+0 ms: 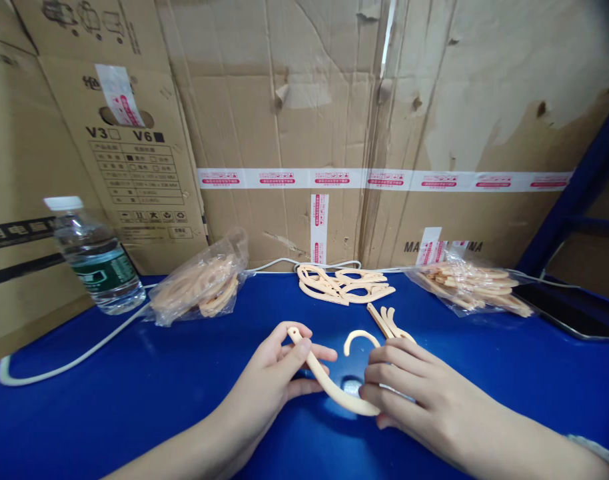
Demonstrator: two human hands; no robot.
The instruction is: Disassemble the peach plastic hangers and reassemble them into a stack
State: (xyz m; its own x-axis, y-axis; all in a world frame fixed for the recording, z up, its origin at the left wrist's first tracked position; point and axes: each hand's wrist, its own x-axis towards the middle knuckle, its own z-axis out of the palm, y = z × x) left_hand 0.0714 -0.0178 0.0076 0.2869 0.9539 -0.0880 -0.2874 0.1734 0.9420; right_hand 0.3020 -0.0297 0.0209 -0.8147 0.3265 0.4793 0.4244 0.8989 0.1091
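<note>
A curved beige hanger arm (329,388), with a small hole at its upper end, stretches between my two hands above the blue table. My left hand (279,373) pinches it near the hole between thumb and fingers. At the lower end, the fingers of my right hand (419,387) close around it and hide its tip. Just beyond my right hand lies a loose beige hook (360,335), its far end partly hidden. More slim hanger pieces (388,323) lie behind the knuckles of that hand, partly covered by it.
Several hanger parts (342,285) lie at the back of the blue table (194,373). Clear bags of such parts stand left (199,283) and right (467,283). A water bottle (97,257), white cable (79,360) and dark phone (569,310) lie around; cardboard (279,133) walls the back.
</note>
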